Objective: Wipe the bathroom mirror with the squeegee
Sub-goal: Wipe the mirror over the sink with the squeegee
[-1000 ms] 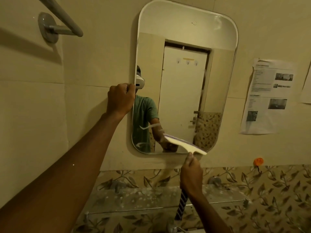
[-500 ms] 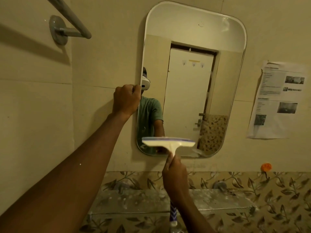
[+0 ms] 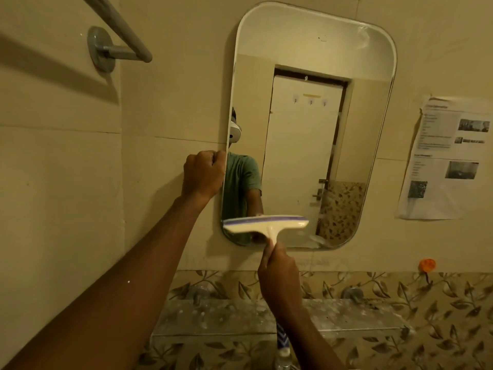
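A: Head view, left side first. What's on the wall?
B: Grey towel bar [image 3: 117, 25] top left, on a round wall mount [image 3: 100, 48], throwing a shadow on the beige tile.
A: Left hand?
B: Left hand [image 3: 204, 175] is curled into a fist, pressed against the left edge of the mirror [image 3: 314, 44] about halfway up. Fingers wrap the rim. Arm runs in from the lower left corner.
A: Mirror itself?
B: Tall, rounded corners, hung on the wall. It reflects a white door, a green-shirted torso and a white headset at its left edge. Small smudges near the top.
A: Squeegee?
B: Squeegee [image 3: 266, 224] is cream with a blue-purple strip along the blade. The blade lies roughly level across the lower left part of the mirror, with its left end at the mirror's left edge. Whether the blade is flat on the glass, can't tell.
A: Right hand?
B: Right hand [image 3: 278, 273] is closed around the squeegee handle, just below the mirror's bottom edge, thumb and fingers pinching the neck under the blade.
A: Below that?
B: Glass shelf [image 3: 213, 316], spotted with white marks, on two metal brackets, against leaf-pattern tiles. A blue-and-white striped item [image 3: 282, 340] pokes out under the right wrist, unclear what.
A: Right side?
B: Orange wall hook [image 3: 427, 264] low right, printed paper sheet [image 3: 448, 158] stuck to the wall above it.
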A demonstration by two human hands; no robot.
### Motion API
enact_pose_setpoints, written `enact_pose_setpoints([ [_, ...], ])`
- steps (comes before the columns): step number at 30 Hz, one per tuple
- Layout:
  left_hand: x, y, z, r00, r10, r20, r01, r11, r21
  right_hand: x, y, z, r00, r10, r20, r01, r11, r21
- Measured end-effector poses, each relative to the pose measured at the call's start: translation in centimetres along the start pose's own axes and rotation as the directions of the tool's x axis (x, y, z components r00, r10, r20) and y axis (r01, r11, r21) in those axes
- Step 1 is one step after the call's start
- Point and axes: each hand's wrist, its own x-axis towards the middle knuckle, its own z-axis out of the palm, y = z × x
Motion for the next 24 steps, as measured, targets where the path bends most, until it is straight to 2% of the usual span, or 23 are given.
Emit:
enact_pose_setpoints([
  [5,-2.8,-1.3,0.2,0.998,-0.044,0.039,0.044,0.999,0.02,-0.9,0.5,-0.5,0.998,0.022,0.057,-0.017,0.997,-0.081],
  [8,-4.2,-2.3,0.5,0.995,-0.086,0.057,0.085,0.996,0.005,-0.7,-0.1,-1.4,0.982,-0.126,0.142,0.138,0.987,-0.083],
  [11,-4.4,-3.1,0.7,0.989,-0.13,0.065,0.132,0.991,-0.033,-0.3,-1.0,-1.6,0.867,-0.295,0.402,0.376,0.916,-0.139],
  [14,-4.5,-3.1,0.8,0.987,-0.152,0.052,0.157,0.983,-0.094,0.8,-1.5,-0.4,0.749,-0.334,0.573,0.552,0.793,-0.259],
  [18,-4.9,-3.1,1.2,0.996,-0.09,0.001,0.09,0.992,-0.084,2.3,-1.4,0.4,0.744,-0.315,0.59,0.596,0.713,-0.37],
  [24,-5.3,-3.5,1.9,0.998,-0.062,-0.034,0.06,0.997,-0.053,4.1,0.2,0.0,0.731,-0.314,0.606,0.595,0.728,-0.341],
])
